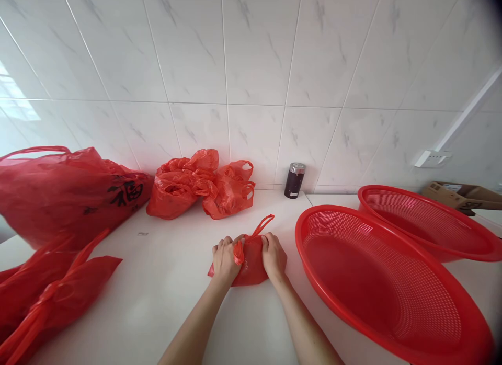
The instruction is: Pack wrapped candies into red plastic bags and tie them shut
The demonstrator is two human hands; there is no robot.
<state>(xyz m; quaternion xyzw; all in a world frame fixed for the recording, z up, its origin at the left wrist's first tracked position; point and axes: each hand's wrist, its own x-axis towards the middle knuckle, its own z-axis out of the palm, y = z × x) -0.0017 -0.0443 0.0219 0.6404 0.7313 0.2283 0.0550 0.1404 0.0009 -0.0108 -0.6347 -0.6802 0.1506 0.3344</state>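
Note:
A small filled red plastic bag (pixel 253 265) lies on the white table (pixel 164 302) in front of me, with one handle loop sticking up at its top. My left hand (pixel 226 258) grips its left side, and a bunched red knot of plastic pokes out by the thumb. On the opposite side, my right hand (pixel 274 254) is wrapped round the bag's edge, thumb on top. What the bag contains is hidden by the plastic.
Red perforated baskets (pixel 353 281) (pixel 427 218) stand at the right. Crumpled red bags (pixel 176 187) sit by the tiled wall, left of a dark thermos (pixel 294 181). A large red bag (pixel 78 192) and tied red bags (pixel 74 286) occupy the left. A cardboard box (pixel 463 195) is far right.

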